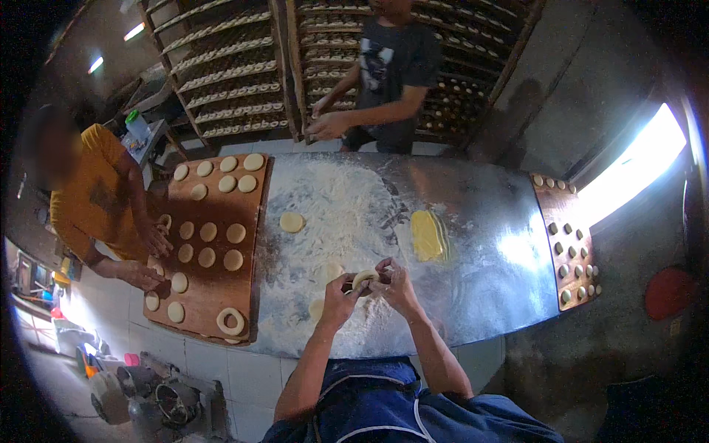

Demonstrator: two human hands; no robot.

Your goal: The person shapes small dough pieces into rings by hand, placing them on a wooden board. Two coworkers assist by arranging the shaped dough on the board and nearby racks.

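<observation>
Over the floured part of the metal table [487, 288], both my hands hold one pale dough ring [364, 277]. My left hand [339, 297] grips its left side, and the fingers of my right hand [397, 288] are closed on its right side. Partly hidden by my left hand, two flat dough rounds lie on the flour, one beyond it and another dough round [316, 308] at its left. Farther off to the left is a single dough disc [292, 221]. A smeared slab of yellow fat [428, 236] sits beyond my right hand.
At left, a wooden board [210, 286] bears several dough rounds and a dough ring [230, 322]; a co-worker in an orange shirt [103, 192] reaches over it. Another person [395, 81] stands across the table before loaded racks [229, 66]. A second board [546, 214] lies at right.
</observation>
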